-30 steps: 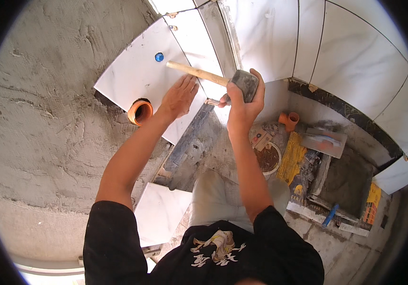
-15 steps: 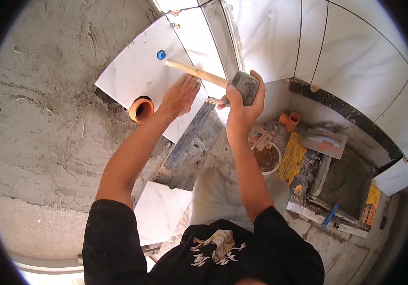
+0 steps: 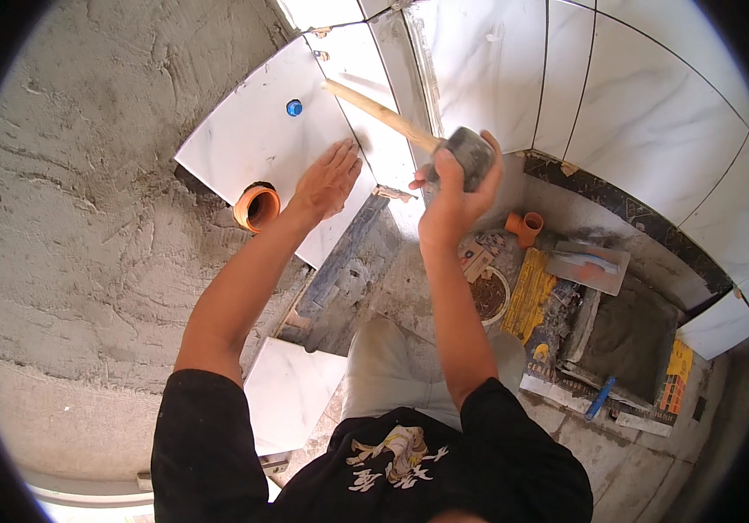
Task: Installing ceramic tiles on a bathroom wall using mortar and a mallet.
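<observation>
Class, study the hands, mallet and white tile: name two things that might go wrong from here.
The right hand grips the mallet by its head, so the free handle end might knock the blue plug. The left hand lies flat on the white tile; uneven pressure might shift it against the orange pipe.

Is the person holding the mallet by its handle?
No, the right hand grips the mallet's head, leaving the wooden handle sticking out free.

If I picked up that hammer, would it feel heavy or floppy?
The hammer is probably heavy at one end, because its dark head looks chunky. It should feel stiff: its wooden handle looks straight.
</observation>
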`<state>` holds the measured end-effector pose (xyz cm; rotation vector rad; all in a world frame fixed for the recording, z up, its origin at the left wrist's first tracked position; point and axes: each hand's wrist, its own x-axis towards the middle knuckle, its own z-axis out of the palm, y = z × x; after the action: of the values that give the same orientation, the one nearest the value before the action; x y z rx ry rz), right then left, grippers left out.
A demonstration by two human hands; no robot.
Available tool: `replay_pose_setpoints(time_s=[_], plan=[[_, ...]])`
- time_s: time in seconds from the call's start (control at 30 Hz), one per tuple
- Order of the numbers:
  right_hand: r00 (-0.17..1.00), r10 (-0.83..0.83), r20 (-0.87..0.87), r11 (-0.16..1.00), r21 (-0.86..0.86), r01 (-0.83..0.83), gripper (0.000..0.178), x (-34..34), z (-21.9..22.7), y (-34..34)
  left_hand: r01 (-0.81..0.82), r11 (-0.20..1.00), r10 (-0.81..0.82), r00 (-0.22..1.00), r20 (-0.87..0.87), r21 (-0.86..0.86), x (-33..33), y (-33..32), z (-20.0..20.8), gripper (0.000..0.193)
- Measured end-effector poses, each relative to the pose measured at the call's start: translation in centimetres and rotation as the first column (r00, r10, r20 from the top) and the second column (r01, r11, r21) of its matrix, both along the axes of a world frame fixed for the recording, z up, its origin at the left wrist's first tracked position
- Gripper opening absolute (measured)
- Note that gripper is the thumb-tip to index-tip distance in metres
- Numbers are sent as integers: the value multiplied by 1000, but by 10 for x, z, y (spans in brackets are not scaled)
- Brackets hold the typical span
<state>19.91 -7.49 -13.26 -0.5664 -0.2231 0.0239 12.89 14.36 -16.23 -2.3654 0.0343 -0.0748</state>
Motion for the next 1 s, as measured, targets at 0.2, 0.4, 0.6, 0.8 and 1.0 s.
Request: replay_pose_setpoints(time_s=[0.2, 0.4, 0.6, 0.8, 1.0], plan=[[997, 29, 68, 999, -28, -28, 57, 6, 6, 2, -7, 998, 8, 1000, -11, 59, 0, 2, -2, 50], [982, 164, 89, 986, -51, -160, 60, 12, 16, 6, -10, 999, 10, 1000, 6, 54, 0, 3, -5, 48], [990, 15, 137, 1000, 15, -17, 60, -7, 26, 0, -26, 997, 26, 1000, -12, 67, 0, 1, -2, 47], [988, -25, 152, 999, 52, 18, 60, -14, 26, -2, 4, 995, -5, 1000, 6, 98, -2, 3, -3, 43], [975, 142, 174, 989, -65, -132, 61, -11, 22, -1, -44, 997, 46, 998, -38, 71, -1, -2, 1, 48]])
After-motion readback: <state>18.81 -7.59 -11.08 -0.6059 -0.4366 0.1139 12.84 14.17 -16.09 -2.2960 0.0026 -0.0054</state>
